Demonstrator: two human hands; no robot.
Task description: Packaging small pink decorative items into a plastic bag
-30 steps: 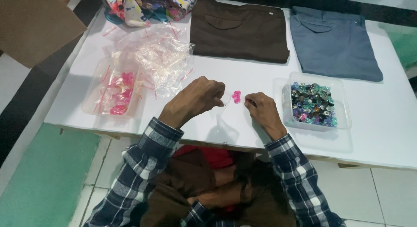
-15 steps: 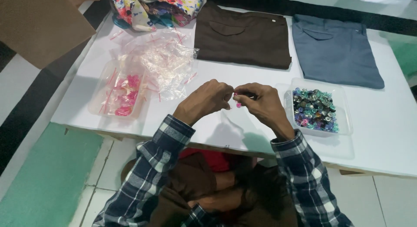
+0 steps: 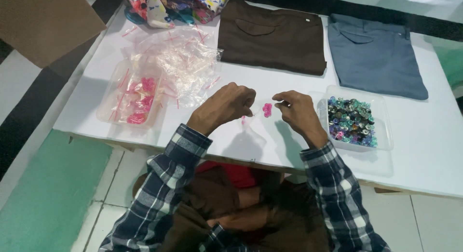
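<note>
My left hand (image 3: 230,105) and right hand (image 3: 297,109) pinch a little clear bag (image 3: 260,112) with pink beads (image 3: 267,110) above the white counter (image 3: 424,136).

Heap of small clear plastic bags with red strips (image 3: 181,64) on white table (image 3: 424,151), far left of centre. Clear tray of pink pieces (image 3: 132,100) just left of heap; clear tray of mixed-colour pieces (image 3: 354,119) right. Brown cardboard box flap (image 3: 46,23) off table, top left.
</note>
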